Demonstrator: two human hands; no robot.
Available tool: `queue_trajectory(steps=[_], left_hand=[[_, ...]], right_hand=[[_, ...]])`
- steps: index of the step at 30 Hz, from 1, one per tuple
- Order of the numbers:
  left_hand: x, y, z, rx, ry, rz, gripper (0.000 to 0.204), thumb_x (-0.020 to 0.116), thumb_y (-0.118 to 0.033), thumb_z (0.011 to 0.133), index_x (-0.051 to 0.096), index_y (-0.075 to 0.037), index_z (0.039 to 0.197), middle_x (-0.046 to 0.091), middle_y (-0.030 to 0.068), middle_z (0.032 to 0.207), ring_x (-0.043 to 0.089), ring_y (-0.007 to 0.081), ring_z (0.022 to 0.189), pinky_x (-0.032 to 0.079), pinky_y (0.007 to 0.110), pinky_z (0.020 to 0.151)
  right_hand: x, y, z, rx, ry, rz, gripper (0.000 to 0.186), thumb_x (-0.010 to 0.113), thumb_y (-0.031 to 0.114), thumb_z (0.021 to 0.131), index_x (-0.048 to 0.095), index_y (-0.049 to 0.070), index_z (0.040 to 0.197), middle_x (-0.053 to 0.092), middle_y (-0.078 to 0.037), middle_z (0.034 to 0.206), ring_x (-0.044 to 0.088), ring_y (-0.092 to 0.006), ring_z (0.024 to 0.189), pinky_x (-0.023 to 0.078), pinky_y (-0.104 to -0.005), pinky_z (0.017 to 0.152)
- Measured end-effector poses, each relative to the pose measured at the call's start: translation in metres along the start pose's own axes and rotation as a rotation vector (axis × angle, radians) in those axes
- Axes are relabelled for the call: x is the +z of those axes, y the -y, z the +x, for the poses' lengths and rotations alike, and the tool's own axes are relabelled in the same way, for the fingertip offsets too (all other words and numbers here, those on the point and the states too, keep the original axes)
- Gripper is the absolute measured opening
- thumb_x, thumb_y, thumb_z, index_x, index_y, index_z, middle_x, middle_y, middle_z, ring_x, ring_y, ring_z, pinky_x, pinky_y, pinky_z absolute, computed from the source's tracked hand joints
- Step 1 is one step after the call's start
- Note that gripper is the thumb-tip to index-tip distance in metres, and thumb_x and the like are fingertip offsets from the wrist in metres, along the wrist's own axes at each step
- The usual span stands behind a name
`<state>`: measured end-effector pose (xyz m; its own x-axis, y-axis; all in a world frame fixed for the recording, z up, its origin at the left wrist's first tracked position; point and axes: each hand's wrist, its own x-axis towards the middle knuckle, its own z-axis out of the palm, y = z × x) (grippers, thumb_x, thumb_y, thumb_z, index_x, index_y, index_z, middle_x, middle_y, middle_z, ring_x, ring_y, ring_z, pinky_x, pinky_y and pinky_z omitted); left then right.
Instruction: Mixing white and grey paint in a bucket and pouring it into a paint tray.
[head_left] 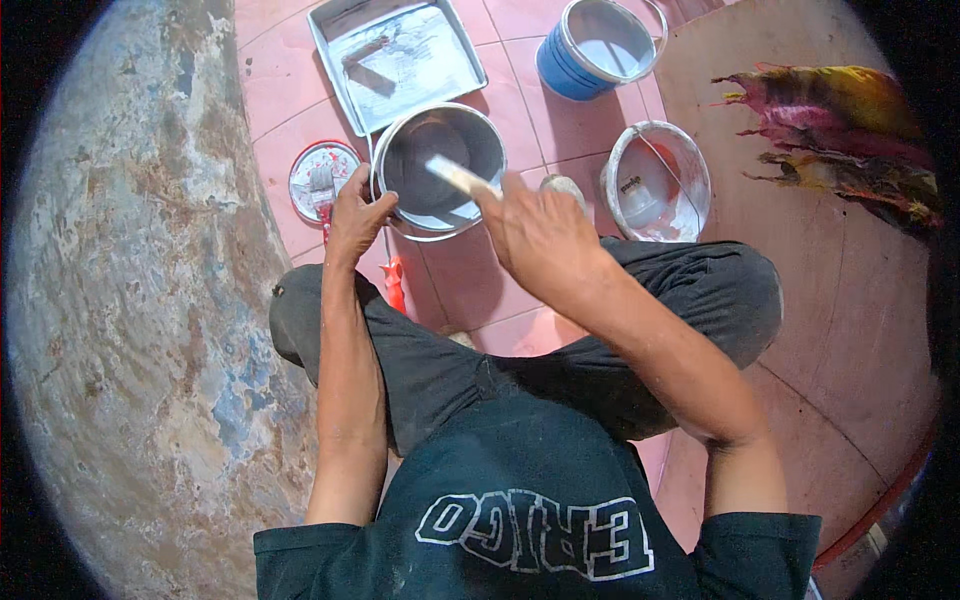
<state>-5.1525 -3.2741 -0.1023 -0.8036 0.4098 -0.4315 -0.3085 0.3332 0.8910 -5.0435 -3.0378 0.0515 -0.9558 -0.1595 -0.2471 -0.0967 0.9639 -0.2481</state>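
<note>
Gripping stick point(454, 173), right hand point(540, 232) sits right of bucket point(408, 152); stick slants far-left over it. Left hand point(357, 214), nearer, clamps bucket's left rim.

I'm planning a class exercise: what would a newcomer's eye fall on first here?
Probably the round bucket in the upper middle, with the left hand gripping its rim and the right hand holding a blurred pale tool over it. Next, perhaps, the ragged multicoloured cloth at upper right and the blue bucket near the top.
</note>
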Motion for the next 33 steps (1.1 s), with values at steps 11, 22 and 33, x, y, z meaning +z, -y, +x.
queue_trajectory(steps=[11, 22, 33], left_hand=[[0.006, -0.003, -0.004, 0.011, -0.033, 0.057, 0.02, 0.064, -0.012, 0.081, 0.058, -0.002, 0.097, 0.059, 0.0012, 0.075, 0.057, 0.0098, 0.061, 0.05, 0.026, 0.057], [0.004, 0.003, 0.002, 0.042, 0.012, 0.135, 0.026, 0.063, -0.009, 0.085, 0.059, -0.001, 0.11, 0.065, 0.0058, 0.086, 0.064, 0.0124, 0.062, 0.052, 0.026, 0.056], [0.011, 0.002, 0.004, -0.024, 0.005, 0.013, 0.029, 0.06, -0.006, 0.084, 0.058, 0.001, 0.112, 0.065, 0.0058, 0.086, 0.063, 0.0122, 0.062, 0.053, 0.026, 0.056]], right_hand=[[0.014, 0.012, -0.021, -0.04, 0.148, -0.154, 0.015, 0.061, 0.014, 0.087, 0.069, 0.004, 0.094, 0.062, -0.01, 0.09, 0.067, -0.02, 0.077, 0.054, -0.0324, 0.061], [0.024, 0.014, -0.016, -0.051, 0.076, -0.148, 0.014, 0.06, 0.013, 0.088, 0.067, 0.005, 0.097, 0.063, -0.013, 0.095, 0.069, -0.0227, 0.076, 0.056, -0.0333, 0.062], [0.032, -0.032, 0.001, 0.703, 0.313, 1.315, 0.04, 0.047, 0.02, 0.1, 0.052, 0.003, 0.135, 0.063, -0.012, 0.078, 0.064, -0.0196, 0.059, 0.053, -0.0342, 0.047]])
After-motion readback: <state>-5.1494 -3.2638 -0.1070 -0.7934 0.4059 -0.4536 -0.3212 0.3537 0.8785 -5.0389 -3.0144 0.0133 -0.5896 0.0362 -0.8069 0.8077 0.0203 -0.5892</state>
